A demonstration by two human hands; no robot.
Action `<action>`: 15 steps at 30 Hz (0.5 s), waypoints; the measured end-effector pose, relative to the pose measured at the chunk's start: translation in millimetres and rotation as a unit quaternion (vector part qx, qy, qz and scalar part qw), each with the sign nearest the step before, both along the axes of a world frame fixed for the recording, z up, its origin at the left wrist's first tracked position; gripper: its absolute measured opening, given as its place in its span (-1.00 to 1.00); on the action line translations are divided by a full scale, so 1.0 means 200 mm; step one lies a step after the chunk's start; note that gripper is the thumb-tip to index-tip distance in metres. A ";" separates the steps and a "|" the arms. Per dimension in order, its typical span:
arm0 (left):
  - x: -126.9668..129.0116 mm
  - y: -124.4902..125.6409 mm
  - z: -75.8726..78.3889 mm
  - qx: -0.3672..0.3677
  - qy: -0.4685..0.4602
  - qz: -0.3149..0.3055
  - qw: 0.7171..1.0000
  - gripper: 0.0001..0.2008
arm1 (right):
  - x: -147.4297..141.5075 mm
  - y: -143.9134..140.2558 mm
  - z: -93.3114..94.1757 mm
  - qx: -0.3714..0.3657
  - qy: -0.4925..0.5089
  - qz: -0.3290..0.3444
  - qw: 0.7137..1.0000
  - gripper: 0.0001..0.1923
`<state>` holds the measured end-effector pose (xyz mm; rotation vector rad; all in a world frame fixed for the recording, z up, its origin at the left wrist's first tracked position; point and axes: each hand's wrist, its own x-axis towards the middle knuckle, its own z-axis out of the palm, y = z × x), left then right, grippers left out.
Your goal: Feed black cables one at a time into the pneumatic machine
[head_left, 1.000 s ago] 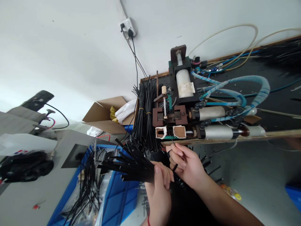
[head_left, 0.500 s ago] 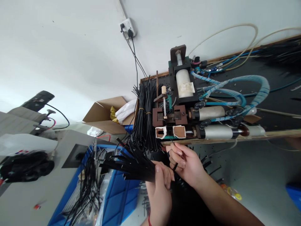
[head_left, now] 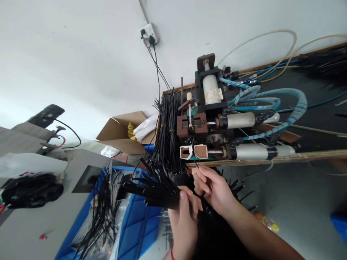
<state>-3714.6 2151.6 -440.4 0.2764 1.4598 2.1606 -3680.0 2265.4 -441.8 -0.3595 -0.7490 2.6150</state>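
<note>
The fingers [head_left: 199, 179] of the right hand [head_left: 214, 189] are closed narrow around one thin black plastic strip [head_left: 195, 163], and its tip points up to the white square opening [head_left: 186, 152] at the near edge of the small pneumatic press machine [head_left: 208, 119]. The strip end is just below this opening; I cannot tell if it is already inside. The left hand [head_left: 184, 216] is closed tight around a fanned bundle of flat black strips [head_left: 150, 186], which spreads to the left, over the blue plastic crate [head_left: 135, 225] full of loose black pieces. Both hands are touching each other, just in front of the machine.

The step in hand seems to be the feeding of one strip from the bundle into the machine. The next move probably calls for a straight, steady push into the opening, while the left hand keeps the bundle away.

A tied bunch of black cords [head_left: 168, 135] hangs on the left of the machine, and blue air hoses [head_left: 292, 104] go to the right.
</note>
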 end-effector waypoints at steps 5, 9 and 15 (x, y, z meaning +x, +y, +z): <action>0.01 -0.08 -0.03 -0.030 0.029 -0.070 0.997 -0.58 | 0.03 0.02 -0.04 0.285 -0.135 0.035 0.948 -0.50; 0.00 -0.11 -0.03 -0.026 0.056 -0.134 0.989 -0.58 | 0.04 0.09 -0.09 0.542 -0.278 0.062 0.791 -0.51; -0.03 -0.09 -0.02 -0.013 0.054 -0.185 0.981 -0.53 | 0.03 0.04 -0.14 0.643 -0.385 -0.012 0.662 -0.82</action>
